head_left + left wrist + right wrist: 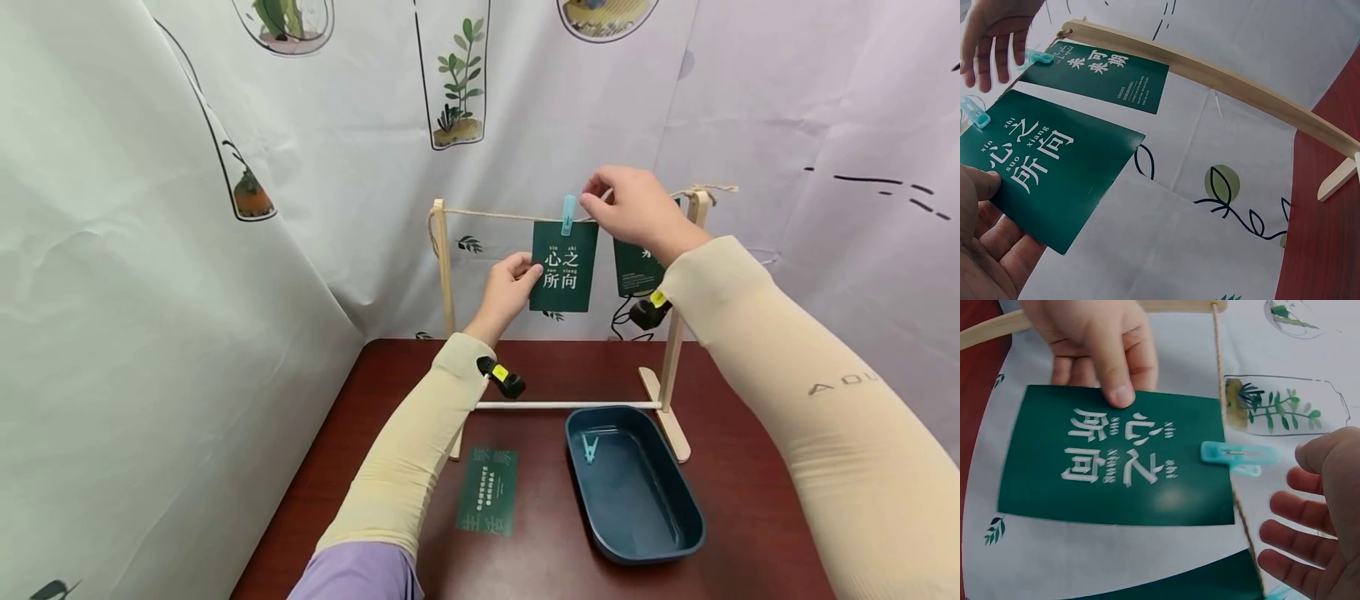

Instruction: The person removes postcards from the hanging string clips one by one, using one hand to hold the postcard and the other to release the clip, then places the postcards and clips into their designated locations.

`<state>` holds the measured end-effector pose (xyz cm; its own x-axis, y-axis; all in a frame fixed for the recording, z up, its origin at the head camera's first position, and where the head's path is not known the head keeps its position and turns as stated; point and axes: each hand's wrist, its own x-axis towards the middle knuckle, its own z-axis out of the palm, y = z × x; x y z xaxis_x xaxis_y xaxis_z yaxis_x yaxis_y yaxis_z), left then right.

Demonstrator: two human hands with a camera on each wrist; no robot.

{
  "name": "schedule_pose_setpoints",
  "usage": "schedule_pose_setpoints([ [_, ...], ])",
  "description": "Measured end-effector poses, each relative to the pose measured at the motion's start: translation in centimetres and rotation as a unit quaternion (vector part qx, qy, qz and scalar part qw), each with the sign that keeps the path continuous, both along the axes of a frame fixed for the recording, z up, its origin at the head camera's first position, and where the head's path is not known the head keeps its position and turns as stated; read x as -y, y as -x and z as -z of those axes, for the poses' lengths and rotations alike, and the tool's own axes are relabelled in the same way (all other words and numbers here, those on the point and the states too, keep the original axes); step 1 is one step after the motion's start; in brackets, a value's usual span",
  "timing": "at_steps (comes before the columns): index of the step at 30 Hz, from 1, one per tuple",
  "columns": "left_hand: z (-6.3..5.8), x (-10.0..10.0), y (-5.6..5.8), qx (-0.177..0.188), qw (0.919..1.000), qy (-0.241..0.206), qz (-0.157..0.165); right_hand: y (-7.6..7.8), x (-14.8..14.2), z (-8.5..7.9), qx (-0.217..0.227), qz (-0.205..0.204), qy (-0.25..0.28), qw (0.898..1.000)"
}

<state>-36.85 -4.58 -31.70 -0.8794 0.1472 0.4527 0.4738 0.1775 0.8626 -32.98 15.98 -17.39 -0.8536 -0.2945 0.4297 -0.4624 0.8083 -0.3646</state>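
A green card (564, 283) with white characters hangs from a twine line (495, 215), held there by a light blue clothespin (568, 215). My left hand (507, 292) pinches the card's left edge, thumb on the printed face and fingers behind. Just right of the clothespin is my right hand (633, 208); in the right wrist view its fingers (1300, 512) are relaxed and apart from the clothespin. A second green card (1104, 75) hangs further right on the line under another clothespin (1040, 57), partly hidden by the right arm in the head view.
The twine runs between two wooden posts (444, 267) joined low down by a white rod (558, 406). On the dark red table (360, 467) lie a third green card (487, 492) and a blue tray (637, 492) with one clothespin (590, 449) inside.
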Motion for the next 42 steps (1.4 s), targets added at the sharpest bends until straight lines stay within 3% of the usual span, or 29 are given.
schedule_pose_setpoints([
  [5, 0.2, 0.0, 0.0, -0.002, 1.0, -0.003, 0.001, 0.6, 0.8, -1.0, 0.008, -0.006, 0.018, 1.0],
  [8, 0.3, -0.1, 0.1, -0.002, 1.0, -0.006, 0.002, 1.0, 1.0, -1.2, 0.039, -0.006, 0.029, 0.999],
  [14, 0.4, -0.3, -0.2, 0.007, 0.9999, -0.008, 0.001, 2.1, 1.2, -0.5, 0.112, -0.019, 0.02, 0.993],
  [19, 0.5, -0.3, -0.3, 0.014, 0.9998, -0.012, -0.003, 2.5, 1.6, 0.0, 0.139, -0.021, 0.006, 0.99],
  [24, 0.5, -0.4, -0.2, 0.008, 0.9999, -0.013, -0.003, 2.7, 1.9, 0.5, 0.137, -0.01, 0.009, 0.991],
  [30, 0.4, -0.4, -0.2, 0.004, 1.0, -0.004, -0.006, 2.9, 2.1, 0.7, 0.132, -0.009, 0.064, 0.989],
  [42, -0.3, 0.0, 0.0, -0.017, 0.9998, 0.004, -0.003, 2.8, 2.7, 0.9, 0.061, 0.009, 0.137, 0.989],
])
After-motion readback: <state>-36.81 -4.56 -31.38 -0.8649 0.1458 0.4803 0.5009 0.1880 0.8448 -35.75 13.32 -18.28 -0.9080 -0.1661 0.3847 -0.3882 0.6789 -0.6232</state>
